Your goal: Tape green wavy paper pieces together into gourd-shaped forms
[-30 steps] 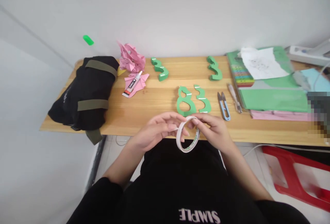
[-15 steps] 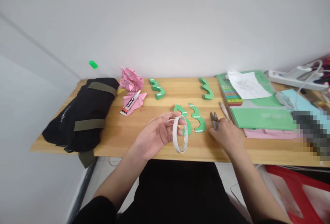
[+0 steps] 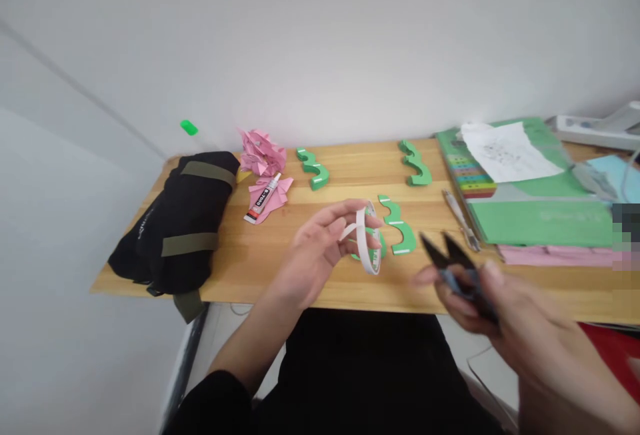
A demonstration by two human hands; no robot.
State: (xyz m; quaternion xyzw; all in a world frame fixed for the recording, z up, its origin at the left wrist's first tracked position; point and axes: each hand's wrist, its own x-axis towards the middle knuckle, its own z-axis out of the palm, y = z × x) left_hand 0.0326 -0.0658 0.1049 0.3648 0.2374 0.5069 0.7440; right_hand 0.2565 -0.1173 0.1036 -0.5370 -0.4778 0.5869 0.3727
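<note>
My left hand [image 3: 320, 248] is closed on a thin roll of white tape [image 3: 369, 248], with a short strip of it peeled away between thumb and roll. In my right hand [image 3: 510, 315] are small black thread snips [image 3: 457, 271], blades apart and pointing up to the left; motion blurs them. A flat wavy green piece [image 3: 400, 227] with white strips across it lies just beyond the roll. Another green piece [image 3: 356, 256] is mostly hidden behind the roll and my fingers. Farther back stand two thicker wavy green pieces, one on the left [image 3: 314, 169] and one on the right [image 3: 416, 165].
A black bag [image 3: 183, 221] with olive straps lies at the left. Near it are crumpled pink paper [image 3: 261, 153] and a glue tube [image 3: 263, 200]. At the right are a pen [image 3: 461, 220], a green folder [image 3: 540, 221], white paper [image 3: 505, 151] and a power strip [image 3: 590, 129].
My right hand has lifted the snips off the table and moved right and nearer. A strip of tape now stands away from the roll in my left hand. The view has shifted slightly.
</note>
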